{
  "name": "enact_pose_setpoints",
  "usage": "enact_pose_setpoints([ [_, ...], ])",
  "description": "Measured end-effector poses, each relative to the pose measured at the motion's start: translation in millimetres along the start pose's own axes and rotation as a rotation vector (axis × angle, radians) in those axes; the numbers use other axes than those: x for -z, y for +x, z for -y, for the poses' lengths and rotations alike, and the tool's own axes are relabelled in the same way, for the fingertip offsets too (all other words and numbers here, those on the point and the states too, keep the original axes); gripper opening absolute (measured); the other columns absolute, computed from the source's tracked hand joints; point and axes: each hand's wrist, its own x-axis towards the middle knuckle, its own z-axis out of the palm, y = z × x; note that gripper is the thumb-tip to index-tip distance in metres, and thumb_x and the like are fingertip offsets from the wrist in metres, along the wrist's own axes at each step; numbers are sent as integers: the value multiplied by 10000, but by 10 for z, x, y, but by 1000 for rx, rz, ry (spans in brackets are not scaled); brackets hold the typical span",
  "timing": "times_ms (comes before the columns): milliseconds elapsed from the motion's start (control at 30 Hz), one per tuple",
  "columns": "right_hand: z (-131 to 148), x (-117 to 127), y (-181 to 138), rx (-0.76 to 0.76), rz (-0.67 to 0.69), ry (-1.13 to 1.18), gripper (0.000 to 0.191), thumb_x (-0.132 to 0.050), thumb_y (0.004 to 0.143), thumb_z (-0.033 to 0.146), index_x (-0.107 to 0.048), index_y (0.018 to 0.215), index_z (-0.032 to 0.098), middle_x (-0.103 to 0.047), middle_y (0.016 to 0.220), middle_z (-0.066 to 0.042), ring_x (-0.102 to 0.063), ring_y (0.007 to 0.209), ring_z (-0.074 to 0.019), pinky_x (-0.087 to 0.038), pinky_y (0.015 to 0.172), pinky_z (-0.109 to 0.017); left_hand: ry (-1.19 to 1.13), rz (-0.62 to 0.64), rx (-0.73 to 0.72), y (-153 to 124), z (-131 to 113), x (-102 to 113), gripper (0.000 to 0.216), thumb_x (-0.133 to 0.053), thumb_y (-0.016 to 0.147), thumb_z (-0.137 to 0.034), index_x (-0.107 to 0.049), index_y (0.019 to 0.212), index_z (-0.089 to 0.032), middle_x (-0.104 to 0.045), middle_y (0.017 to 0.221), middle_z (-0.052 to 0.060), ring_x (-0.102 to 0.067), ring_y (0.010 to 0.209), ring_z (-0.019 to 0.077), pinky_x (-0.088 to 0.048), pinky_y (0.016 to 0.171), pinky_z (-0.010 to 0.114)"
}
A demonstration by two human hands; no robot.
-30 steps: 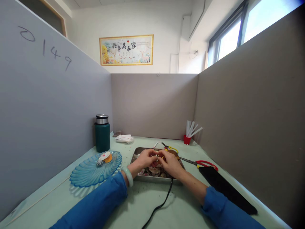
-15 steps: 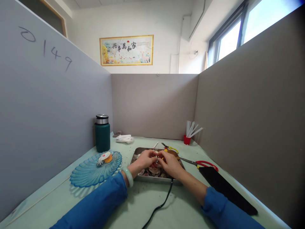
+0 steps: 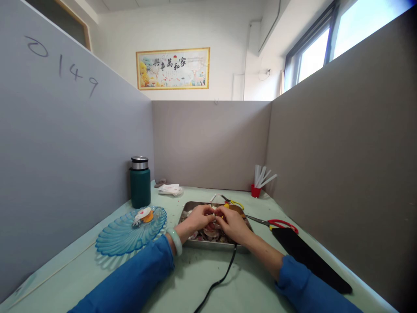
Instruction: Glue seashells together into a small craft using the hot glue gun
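Small pale piece (image 3: pixel 214 213) pinched between left hand (image 3: pixel 198 217) and right hand (image 3: pixel 235 224), both grips closed on it, neither nearer; long axis not discernible (outline mostly covered). Held over rectangular silver metal tray (image 3: pixel 208 245), seen closer to far edge than near edge.

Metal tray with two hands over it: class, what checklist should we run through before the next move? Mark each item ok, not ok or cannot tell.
1. Left hand and right hand together over the tray: ok.
2. Small item secure between the hands: cannot tell, too small to make out.
3. Cable apart from the tray: not ok, it meets the near rim in view.
4. Red-handled scissors out of the hands: ok.
5. Bottle upright: ok.
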Motion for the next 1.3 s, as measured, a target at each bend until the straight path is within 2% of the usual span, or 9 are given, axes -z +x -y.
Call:
enact_pose_setpoints([
  [300, 4, 7, -2, 4, 3, -14, 139, -483, 833, 239, -585, 919, 199, -657, 796, -35, -591, 719, -164, -402, 622, -238, 1, 3, -17, 2, 6, -1, 166, -581, 695, -219, -586, 826, -116, -571, 540, -7, -580, 472, 132, -487, 495, 254],
  [700, 18, 30, 1, 12, -44, 40, 188, -492, 822, 226, -592, 978, 197, -660, 842, -40, -595, 755, -170, -430, 657, -255, 38, -60, -80, -5, -16, 19, 219, -580, 699, -230, -595, 879, -107, -604, 627, 16, -574, 504, 121, -461, 481, 218],
  [1067, 41, 56, 1, 27, -79, 38, 173, -494, 827, 221, -591, 969, 202, -651, 855, -35, -592, 777, -172, -437, 678, -263, 120, -99, -177, 0, -35, 34, 240, -579, 703, -239, -630, 891, -99, -657, 793, 62, -584, 638, 125, -457, 585, 209],
  [1300, 26, 42, 3, 36, -82, 39, 162, -500, 825, 216, -598, 952, 197, -649, 848, -37, -587, 760, -169, -439, 673, -265, 173, -115, -180, 15, 1, 48, 258, -569, 710, -267, -636, 896, -102, -654, 792, 62, -573, 649, 136, -445, 585, 219],
])
